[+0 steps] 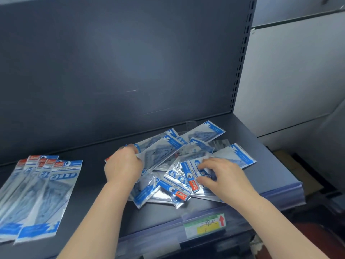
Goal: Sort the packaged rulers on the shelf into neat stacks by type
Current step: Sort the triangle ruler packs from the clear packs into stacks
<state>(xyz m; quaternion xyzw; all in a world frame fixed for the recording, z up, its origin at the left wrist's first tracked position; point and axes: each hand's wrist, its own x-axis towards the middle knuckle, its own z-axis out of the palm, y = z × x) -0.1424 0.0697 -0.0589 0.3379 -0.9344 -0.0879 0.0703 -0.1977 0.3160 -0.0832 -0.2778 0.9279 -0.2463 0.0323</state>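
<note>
On the dark grey shelf (186,208) the packaged rulers lie in two groups. Toward the left front corner sits a fanned stack (39,193) of long packets, all turned the same way, red and blue header cards toward the back panel (130,62) and each overlapping the next. Well apart from it, from the middle of the shelf toward the right edge, spreads a loose pile (186,157) of clear packets with blue headers, crossed over one another at many angles, some reaching close to the back of the shelf. The left hand (121,165) is at the pile's left side, its fingers curled round the near edge of a clear packet (158,152) that slants up toward the back. The right hand (224,176) lies on the pile's front right part, fingers bent, fingertips and thumb down on a blue-headed packet (188,172) marked GEOMETRIC; whether it pinches that packet or only presses on it cannot be told. A price label (205,225) with a red arrow sits in the strip along the shelf's front edge.
</note>
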